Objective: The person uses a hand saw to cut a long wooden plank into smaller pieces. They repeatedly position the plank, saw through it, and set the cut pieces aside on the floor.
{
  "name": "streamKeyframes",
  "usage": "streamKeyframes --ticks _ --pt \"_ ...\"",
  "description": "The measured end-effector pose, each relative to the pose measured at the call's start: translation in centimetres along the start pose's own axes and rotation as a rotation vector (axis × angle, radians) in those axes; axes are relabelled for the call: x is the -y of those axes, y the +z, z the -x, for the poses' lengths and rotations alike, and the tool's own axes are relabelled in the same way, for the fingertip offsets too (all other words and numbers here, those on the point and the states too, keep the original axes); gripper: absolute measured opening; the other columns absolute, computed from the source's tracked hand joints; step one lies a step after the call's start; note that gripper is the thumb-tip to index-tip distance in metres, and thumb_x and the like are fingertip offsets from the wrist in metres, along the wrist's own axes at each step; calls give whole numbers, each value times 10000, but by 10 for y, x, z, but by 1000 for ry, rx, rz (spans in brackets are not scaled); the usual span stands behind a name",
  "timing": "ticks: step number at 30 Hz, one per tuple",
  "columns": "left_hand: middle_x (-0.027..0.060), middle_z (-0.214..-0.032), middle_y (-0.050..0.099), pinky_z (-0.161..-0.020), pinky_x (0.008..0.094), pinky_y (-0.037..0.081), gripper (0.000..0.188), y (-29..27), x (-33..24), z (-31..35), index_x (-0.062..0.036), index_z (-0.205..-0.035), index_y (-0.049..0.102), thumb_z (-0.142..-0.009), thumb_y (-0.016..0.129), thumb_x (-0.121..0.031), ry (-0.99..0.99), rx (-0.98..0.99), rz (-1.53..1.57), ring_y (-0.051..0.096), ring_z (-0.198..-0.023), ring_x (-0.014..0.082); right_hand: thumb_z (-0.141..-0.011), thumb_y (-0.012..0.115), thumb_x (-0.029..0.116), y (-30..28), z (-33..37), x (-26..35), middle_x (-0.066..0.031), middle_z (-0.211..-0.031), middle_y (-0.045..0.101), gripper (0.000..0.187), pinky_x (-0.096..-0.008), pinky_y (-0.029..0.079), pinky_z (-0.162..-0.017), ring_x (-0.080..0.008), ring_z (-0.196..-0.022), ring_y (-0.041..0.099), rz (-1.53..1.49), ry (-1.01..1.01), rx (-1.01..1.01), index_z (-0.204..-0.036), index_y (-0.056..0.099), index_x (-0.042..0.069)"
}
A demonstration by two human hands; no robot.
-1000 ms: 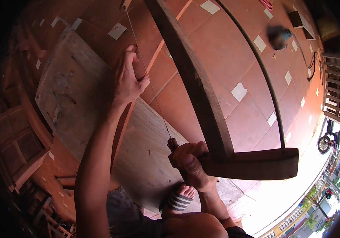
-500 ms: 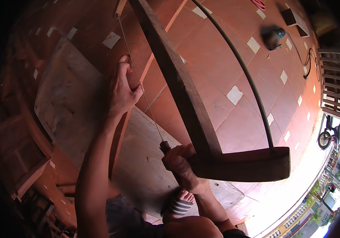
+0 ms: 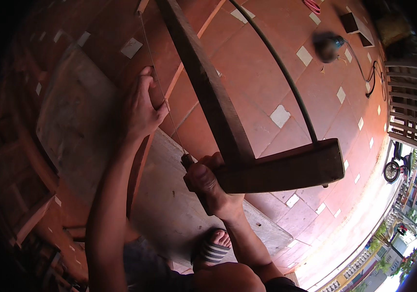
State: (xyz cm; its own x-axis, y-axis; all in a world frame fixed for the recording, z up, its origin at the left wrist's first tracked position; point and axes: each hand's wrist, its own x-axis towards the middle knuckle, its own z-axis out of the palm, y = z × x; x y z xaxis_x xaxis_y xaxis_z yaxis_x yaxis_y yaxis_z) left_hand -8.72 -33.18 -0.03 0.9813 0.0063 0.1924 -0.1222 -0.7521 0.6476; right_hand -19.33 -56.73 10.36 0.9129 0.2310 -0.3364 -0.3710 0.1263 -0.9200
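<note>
My right hand [image 3: 212, 183] is closed round the near end of a wooden frame saw, by its end bar [image 3: 286, 170]. The saw's long wooden beam [image 3: 208, 87] and a dark curved rod [image 3: 286, 68] stretch away from me. Its thin blade [image 3: 159, 78] runs from beside my right fist to the far left end. My left hand [image 3: 142, 112] grips a long reddish wooden board [image 3: 172, 73], with thumb and fingers apart at the blade. The blade passes close to the thumb, over the board; whether it touches the wood I cannot tell.
Under the board lies a wide grey plank [image 3: 169, 194], with my sandalled foot [image 3: 214, 247] at its near edge. On the tiled floor at far right are a blurred blue power tool [image 3: 330, 47] with a cord and a box-shaped piece [image 3: 357, 28]. Wooden furniture [image 3: 23, 199] stands left.
My right hand has pushed the saw forward and a little left, and its end bar tilts up more at the right. My left hand keeps its place on the board.
</note>
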Motion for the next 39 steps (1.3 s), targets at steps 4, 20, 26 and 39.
streamKeyframes --ticks 4,20,26,39 --pt "212 -1444 524 -1043 462 464 477 -4 1 4 -32 -1129 451 -781 776 -61 25 -31 -50 560 -1251 408 -1058 640 158 -8 41 1 -117 -769 621 244 -326 485 -657 -168 -676 563 -41 -14 4 -894 514 28" --pt "200 -1381 619 -1011 509 530 624 1 -35 9 -39 -1326 511 -838 804 -296 -503 18 -183 623 -1248 415 -1042 661 87 30 -38 5 -33 -662 591 221 -292 463 -525 -123 -555 553 -69 -174 -134 -845 594 10" --pt "211 -1179 714 -868 533 593 630 -7 -35 5 -43 -1273 529 -872 757 -472 -645 191 -352 715 -1060 425 -1029 692 102 31 -11 22 19 -692 570 209 -263 417 -559 -81 -625 515 -183 -38 -141 -842 653 14" --pt "215 -1128 727 -838 518 621 591 0 -27 9 -80 -1267 514 -888 780 -447 -587 187 -413 742 -1024 408 -1086 590 139 16 32 17 -91 -729 589 226 -331 496 -618 -167 -645 565 -109 9 -138 -911 499 28"
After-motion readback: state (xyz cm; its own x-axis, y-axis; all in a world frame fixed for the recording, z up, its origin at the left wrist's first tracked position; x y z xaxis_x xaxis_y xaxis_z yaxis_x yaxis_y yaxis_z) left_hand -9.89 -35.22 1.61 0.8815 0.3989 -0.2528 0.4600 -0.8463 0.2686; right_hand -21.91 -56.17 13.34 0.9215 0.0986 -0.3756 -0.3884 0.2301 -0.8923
